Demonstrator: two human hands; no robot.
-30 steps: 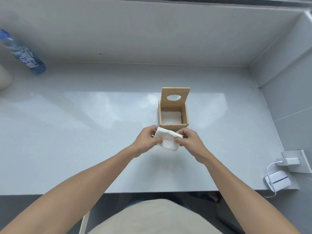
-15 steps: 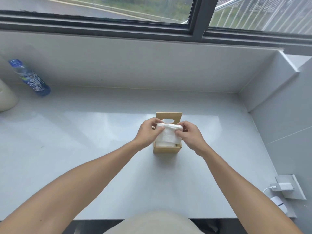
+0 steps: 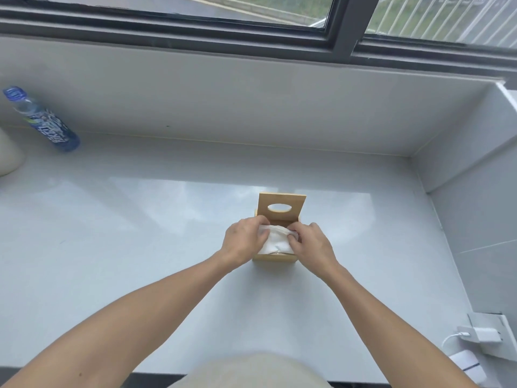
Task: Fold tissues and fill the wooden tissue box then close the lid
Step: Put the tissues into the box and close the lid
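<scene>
A small wooden tissue box [image 3: 274, 257] stands on the white counter, its hinged lid [image 3: 281, 206] with an oval hole upright at the back. A folded wad of white tissues [image 3: 275, 240] sits in the box mouth, partly inside. My left hand [image 3: 243, 242] pinches the wad's left edge and my right hand [image 3: 310, 245] pinches its right edge, both over the box opening. The box interior is hidden by the tissues and my hands.
A blue-labelled water bottle [image 3: 46, 121] stands at the far left by the wall, beside a cream object [image 3: 8, 155]. A wall socket with a white charger [image 3: 484, 334] is at the lower right. A window runs along the back.
My hands carried the folded tissues from in front of the box to above it, then lowered them into the opening. The camera tilted up, bringing the window into view.
</scene>
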